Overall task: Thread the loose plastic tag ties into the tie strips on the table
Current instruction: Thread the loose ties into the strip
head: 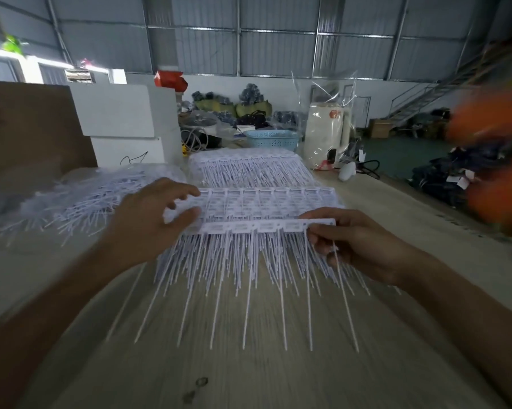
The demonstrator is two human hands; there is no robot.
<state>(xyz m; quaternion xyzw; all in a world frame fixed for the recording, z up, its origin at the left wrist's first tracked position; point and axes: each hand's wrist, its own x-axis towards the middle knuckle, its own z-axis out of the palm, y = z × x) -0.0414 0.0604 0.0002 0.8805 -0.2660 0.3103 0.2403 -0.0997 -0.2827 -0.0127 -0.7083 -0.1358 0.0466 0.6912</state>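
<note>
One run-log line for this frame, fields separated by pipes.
left hand grips tie strip stack left end | right hand pinches a tie tail at front strip's right end | loose tag ties heaped left | table

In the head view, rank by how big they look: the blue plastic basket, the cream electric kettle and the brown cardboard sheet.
1. Brown cardboard sheet, largest, though nearer the camera.
2. Cream electric kettle.
3. Blue plastic basket, smallest.
</note>
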